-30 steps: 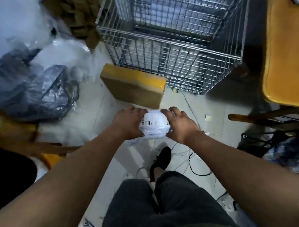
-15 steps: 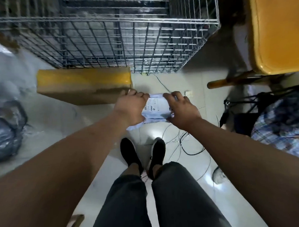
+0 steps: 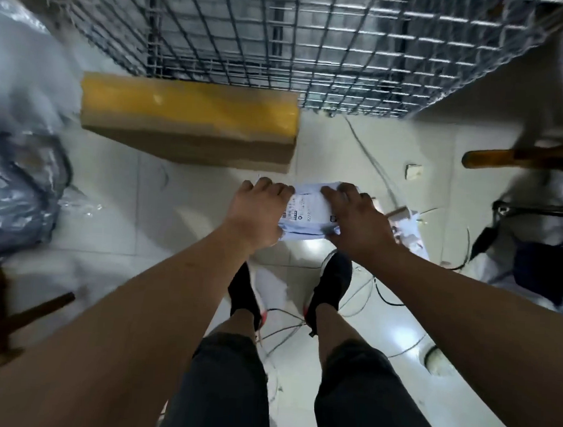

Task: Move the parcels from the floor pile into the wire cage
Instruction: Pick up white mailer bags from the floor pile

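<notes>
A small white parcel (image 3: 307, 214) with a printed label is held in front of me, above the floor and my feet. My left hand (image 3: 257, 210) grips its left side and my right hand (image 3: 357, 221) grips its right side. The wire cage (image 3: 281, 39) stands ahead across the top of the view, its near wall just beyond a cardboard box (image 3: 190, 120) with yellow tape lying on the floor. Grey and clear plastic-wrapped parcels (image 3: 20, 185) lie in a pile at the left.
A wooden chair leg (image 3: 518, 157) juts in at the right, above bags and cloth (image 3: 536, 263). Thin cables (image 3: 366, 301) trail over the white tiled floor around my black shoes. Brown wooden pieces (image 3: 20, 318) lie at the lower left.
My view has swung right and tipped down, so the cage and the taped box now sit straight ahead. Both hands kept hold of the white parcel and both feet now stand beneath it.
</notes>
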`<state>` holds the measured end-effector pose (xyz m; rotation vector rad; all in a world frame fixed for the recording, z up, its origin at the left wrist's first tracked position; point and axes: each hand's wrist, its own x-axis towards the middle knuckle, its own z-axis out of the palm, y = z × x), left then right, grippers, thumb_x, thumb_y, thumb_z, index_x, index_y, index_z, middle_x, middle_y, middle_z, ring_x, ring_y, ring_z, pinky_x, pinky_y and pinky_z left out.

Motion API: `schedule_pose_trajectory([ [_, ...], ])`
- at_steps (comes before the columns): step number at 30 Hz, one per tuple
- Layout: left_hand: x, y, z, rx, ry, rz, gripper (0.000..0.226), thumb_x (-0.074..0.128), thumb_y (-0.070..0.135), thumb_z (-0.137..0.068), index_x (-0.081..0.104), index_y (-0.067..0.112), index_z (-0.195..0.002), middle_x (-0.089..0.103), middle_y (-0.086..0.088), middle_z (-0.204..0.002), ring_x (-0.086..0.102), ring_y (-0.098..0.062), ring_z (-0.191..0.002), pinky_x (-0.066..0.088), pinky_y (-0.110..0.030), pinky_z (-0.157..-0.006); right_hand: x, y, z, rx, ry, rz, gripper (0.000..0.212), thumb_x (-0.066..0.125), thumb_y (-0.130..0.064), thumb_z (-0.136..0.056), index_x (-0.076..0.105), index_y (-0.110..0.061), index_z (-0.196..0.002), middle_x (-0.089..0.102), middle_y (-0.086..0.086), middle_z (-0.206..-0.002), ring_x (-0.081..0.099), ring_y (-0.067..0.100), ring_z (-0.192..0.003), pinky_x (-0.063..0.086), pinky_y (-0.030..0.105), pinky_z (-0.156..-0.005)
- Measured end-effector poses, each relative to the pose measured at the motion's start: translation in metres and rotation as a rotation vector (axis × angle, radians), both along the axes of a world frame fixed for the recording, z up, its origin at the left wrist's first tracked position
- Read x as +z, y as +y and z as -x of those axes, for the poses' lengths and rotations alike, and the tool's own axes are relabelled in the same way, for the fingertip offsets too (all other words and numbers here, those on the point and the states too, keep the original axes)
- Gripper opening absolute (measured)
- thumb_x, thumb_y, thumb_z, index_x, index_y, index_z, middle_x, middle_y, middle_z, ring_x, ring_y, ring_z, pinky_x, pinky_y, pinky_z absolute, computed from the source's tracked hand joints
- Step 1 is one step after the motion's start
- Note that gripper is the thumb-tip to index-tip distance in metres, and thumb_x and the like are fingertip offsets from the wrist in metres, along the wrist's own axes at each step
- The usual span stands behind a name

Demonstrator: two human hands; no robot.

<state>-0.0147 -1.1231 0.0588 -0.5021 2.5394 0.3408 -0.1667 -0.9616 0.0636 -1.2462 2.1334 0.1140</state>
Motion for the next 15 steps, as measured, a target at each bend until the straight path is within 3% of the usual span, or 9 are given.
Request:
schedule_pose_trajectory([
  [15, -0.058, -0.188, -0.223, 0.097, -0.11, 0.016, 0.074, 0.073, 0.043, -0.082, 0.042, 0.021, -0.146, 0.055, -0.001, -0.143, 0.043, -0.027, -0.135, 0.037, -0.043, -0.105, -0.083, -0.197, -0.228, 0.035, -0.096, 0.014, 0.083, 0.072, -0.026, -0.083, 0.03, -0.025, -0.155, 0.029, 0.011, -0.154, 0.044, 0.039, -0.123, 0.057, 0.048, -0.076],
])
